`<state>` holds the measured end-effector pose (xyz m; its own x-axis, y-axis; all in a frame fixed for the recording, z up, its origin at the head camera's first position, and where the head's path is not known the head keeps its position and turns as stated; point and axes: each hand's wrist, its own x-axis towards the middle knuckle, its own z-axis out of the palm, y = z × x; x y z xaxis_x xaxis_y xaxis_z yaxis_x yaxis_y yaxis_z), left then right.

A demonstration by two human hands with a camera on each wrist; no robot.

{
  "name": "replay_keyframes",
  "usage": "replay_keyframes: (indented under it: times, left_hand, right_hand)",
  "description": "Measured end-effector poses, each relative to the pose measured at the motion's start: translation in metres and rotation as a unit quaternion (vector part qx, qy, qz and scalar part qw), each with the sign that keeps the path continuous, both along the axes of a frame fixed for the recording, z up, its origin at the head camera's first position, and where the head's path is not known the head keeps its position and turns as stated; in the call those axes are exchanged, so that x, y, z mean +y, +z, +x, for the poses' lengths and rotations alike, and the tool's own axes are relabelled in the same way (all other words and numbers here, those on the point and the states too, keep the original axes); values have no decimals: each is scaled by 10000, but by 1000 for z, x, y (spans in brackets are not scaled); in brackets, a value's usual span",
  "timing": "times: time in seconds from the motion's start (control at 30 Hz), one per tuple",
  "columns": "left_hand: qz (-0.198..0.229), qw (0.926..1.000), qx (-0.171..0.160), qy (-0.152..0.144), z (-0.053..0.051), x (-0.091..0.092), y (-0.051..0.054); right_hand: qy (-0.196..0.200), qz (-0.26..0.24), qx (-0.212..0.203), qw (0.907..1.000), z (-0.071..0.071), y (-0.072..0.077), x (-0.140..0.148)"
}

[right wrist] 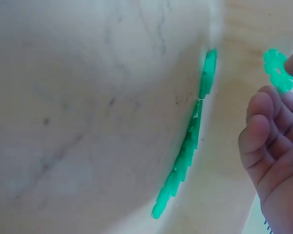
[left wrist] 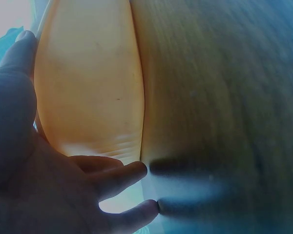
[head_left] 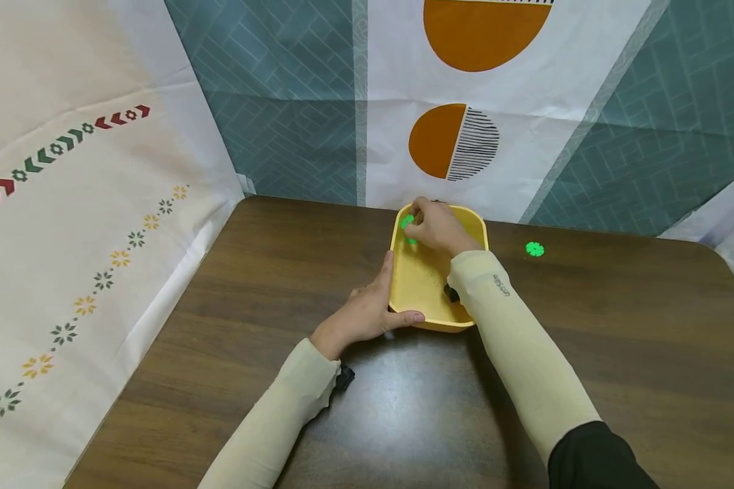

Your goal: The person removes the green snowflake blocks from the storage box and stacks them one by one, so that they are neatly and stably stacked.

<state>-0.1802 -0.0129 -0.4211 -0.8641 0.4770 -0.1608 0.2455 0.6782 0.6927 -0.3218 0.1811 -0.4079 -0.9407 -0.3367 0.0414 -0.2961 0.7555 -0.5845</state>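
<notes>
A yellow rectangular tub [head_left: 421,278] with rounded corners sits near the table's back edge. My left hand [head_left: 362,314] rests against its near left corner, thumb along the near rim and fingers by the left wall. In the left wrist view those fingers [left wrist: 119,178] are spread and fairly straight beside the tub wall [left wrist: 90,78]. Over the tub's far left part, my right hand [head_left: 440,229] pinches a green flower-shaped disc [right wrist: 278,69] between thumb and fingers. Several more green discs [right wrist: 178,168] lean in a row along the tub's inside wall.
Another green disc [head_left: 535,248] lies on the brown wooden table [head_left: 618,326], right of the tub. Patterned cloth [head_left: 281,102] hangs behind the table, and a white printed cloth [head_left: 98,238] borders its left side.
</notes>
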Motion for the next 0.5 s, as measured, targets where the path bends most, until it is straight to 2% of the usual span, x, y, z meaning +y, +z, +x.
replay_keyframes:
  times: [0.13, 0.23, 0.3, 0.5]
  left_hand:
    - [-6, 10000, -7, 7, 1, 0, -2]
    - [-11, 10000, 4, 4, 1, 0, -2]
    - [-2, 10000, 2, 2, 1, 0, -2]
    - [68, 10000, 7, -17, 1, 0, 0]
  right_hand:
    - [-183, -728, 185, 9970, 0, -6, 1]
    - [-246, -1093, 305, 9932, 2, -5, 1]
    - [-233, -1105, 254, 9933, 3, -4, 0]
    - [-45, -706, -159, 9974, 4, 0, -3]
